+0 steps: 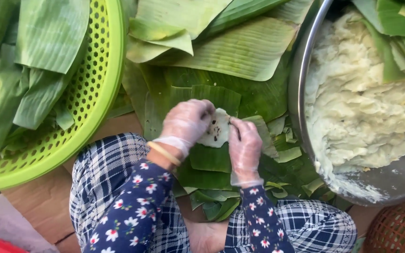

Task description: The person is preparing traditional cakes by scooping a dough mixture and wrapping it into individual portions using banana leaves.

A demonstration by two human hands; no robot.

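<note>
Left hand: the left hand (186, 122), in a thin clear glove, sits just left of centre, fingers curled together and closed on the left edge of the dough patty (217, 129), fingertips on its top rim.
Right hand: the right hand (244, 145), also gloved, lies at 3 o'clock of the patty; thumb and fingers pinch its right edge, the other fingers folded close with little gap between them.
Dough patty: a small flat white piece with dark specks in its middle, held between both hands at the picture's centre, over a folded banana leaf strip (210, 157).
Leaf strip: dark green, running from 12 to 6 o'clock under the patty, lying on more leaves (240, 51) spread across the floor.
Metal bowl: a large steel bowl (301, 70) at 3 o'clock of the hands, holding a heap of pale dough (362, 107); near the right hand but apart from it.
Green basket: a lime-green perforated basket (94, 93) at 9 to 10 o'clock, filled with cut leaf pieces (38, 56), well apart from the left hand.
Wrist: a tan rubber band (164, 153) circles the left wrist, above a dark floral sleeve (134, 215).
Knees: checked trousers (101, 168) at 6 to 7 o'clock, below both hands.
</note>
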